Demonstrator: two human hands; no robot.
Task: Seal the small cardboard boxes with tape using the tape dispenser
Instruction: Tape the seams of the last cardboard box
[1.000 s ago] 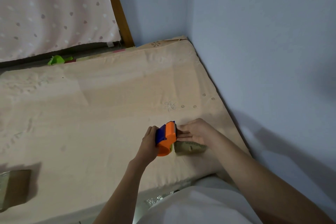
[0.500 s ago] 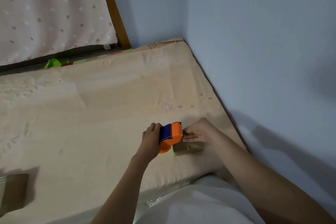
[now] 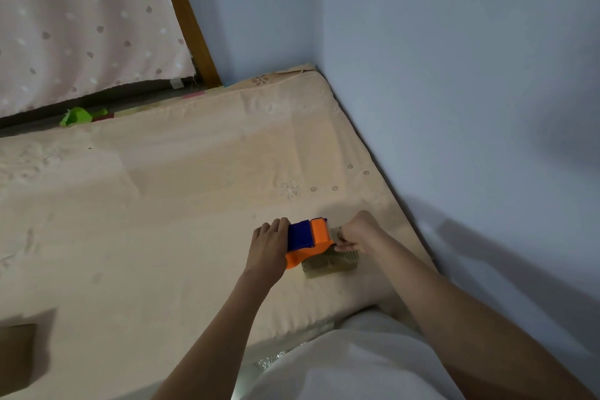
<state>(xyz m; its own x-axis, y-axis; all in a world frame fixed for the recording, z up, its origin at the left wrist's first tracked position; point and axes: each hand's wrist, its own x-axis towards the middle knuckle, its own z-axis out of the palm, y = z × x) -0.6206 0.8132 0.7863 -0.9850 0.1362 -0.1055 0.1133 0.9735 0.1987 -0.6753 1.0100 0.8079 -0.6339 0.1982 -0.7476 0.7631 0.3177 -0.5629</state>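
**Taping in progress on mattress, room corner**

Surface: a beige mattress [image 3: 181,211] with faint embroidered flower motifs, pushed into the corner where two pale blue walls [image 3: 454,75] meet. Fabric shows a lighter band across the far half. The light is dim, and arm shadows fall on the right-hand wall.

Far side: a pink dotted curtain [image 3: 81,26] hangs at upper left, bordered by a wooden frame post [image 3: 188,19]. Below the curtain hem, a crumpled green scrap [image 3: 79,116] lies in the gap just beyond the mattress edge.

Task items: a small cardboard box [image 3: 328,263] sits on the mattress near its front right edge, close to the wall. The tape dispenser [image 3: 308,242], orange body with a blue part, rests on top of the box's left end.

Left hand [image 3: 269,250]: grip closed around the left side of the dispenser, fingers curled over its top.

Right hand [image 3: 357,232]: grip curled on the box top just right of the dispenser, fingertips pinching at the box's upper edge; whether tape is between them cannot be told.

A second cardboard box [image 3: 16,354] lies at the lower left frame edge, well apart from the hands, partly cut off.

White clothing [image 3: 357,367] fills the bottom centre
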